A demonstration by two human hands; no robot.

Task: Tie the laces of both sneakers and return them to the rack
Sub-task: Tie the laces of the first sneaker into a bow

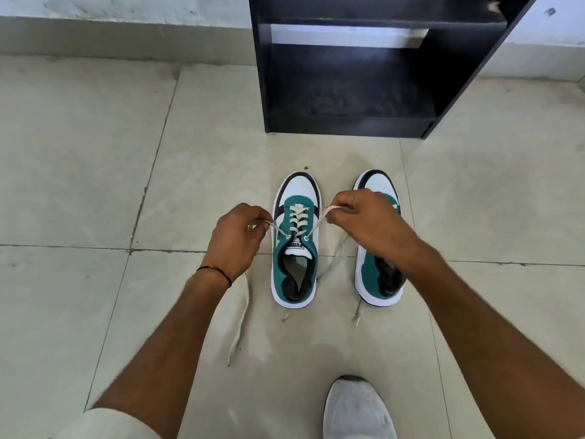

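Note:
Two teal, white and navy sneakers stand side by side on the floor, toes pointing at the rack. The left sneaker (296, 245) is unlaced at the top; its two white lace ends are pulled out sideways. My left hand (237, 239) pinches the left lace (278, 229), whose loose tail trails down the floor. My right hand (367, 220) pinches the right lace (319, 220) and partly covers the right sneaker (378, 274). The right sneaker's own lace lies loose on the floor beside it. The black shoe rack (348, 122) stands behind, its lower shelf bare.
Pale tiled floor (95, 185) spreads all around, with a white wall (126, 14) at the back. A grey shoe on my own foot (357, 410) shows at the bottom edge, right of centre. A pale trouser knee shows at the bottom left.

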